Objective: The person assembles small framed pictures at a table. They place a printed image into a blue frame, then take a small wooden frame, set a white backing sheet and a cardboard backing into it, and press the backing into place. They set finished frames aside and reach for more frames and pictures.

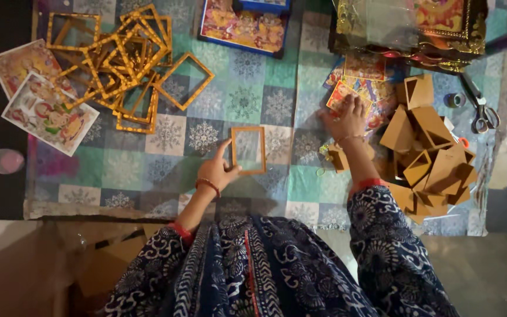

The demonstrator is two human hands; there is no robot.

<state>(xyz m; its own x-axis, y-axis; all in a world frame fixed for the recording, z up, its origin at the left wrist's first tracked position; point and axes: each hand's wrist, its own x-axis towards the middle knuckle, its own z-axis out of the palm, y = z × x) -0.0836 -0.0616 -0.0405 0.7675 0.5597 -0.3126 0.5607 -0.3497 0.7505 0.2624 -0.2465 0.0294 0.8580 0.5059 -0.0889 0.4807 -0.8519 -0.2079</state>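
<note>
left hand (215, 171) pinches a small gold frame (248, 150); right hand (345, 120), fingers spread, presses picture cards (364, 88).

scissors (483, 111) | tape roll (455, 100) | gold frames heap (118, 64) | brown backing boards pile (429, 158)

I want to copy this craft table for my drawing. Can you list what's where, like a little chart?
Left hand: grip on a small gold frame
Right hand: resting on a stack of colourful picture cards
Top left: pile of gold frames
Right: heap of brown backing boards
Far right: scissors
Underneath: snowflake-patterned cloth
</note>
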